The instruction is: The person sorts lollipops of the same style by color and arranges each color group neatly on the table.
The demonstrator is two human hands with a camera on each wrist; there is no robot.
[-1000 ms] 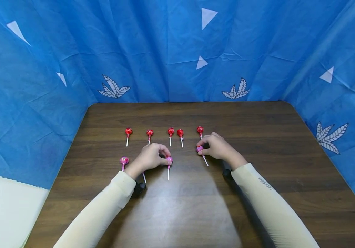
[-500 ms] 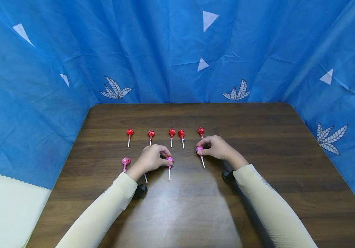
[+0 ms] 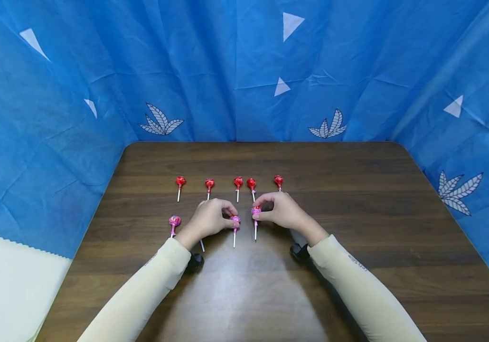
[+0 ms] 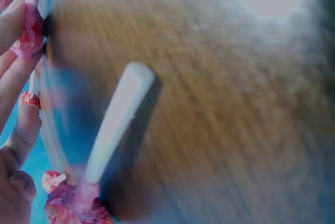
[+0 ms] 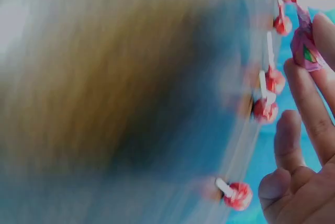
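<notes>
My left hand (image 3: 211,218) pinches the head of a pink-wrapped lollipop (image 3: 235,220) between thumb and fingers, its white stick pointing toward me. Just to the right, my right hand (image 3: 283,210) pinches another pink lollipop (image 3: 256,212), also stick toward me. The two lollipops stand side by side, a small gap apart. Close-up, the left wrist view has the left one's pink wrapper (image 4: 31,34), and the right wrist view has the right one's wrapper (image 5: 306,48). A third pink lollipop (image 3: 174,221) lies at the left. Beneath my left wrist only a white stick (image 3: 202,245) shows.
Behind the hands, several red lollipops (image 3: 238,182) lie in a row across the brown wooden table (image 3: 355,180), sticks toward me. A blue curtain (image 3: 210,71) stands around the table's back and sides. A black wrist device (image 3: 299,251) sits under my right wrist.
My right hand has moved left with its pink lollipop, from below the rightmost red one to beside the left hand's lollipop. Its stick has straightened. The left hand has stayed in place.
</notes>
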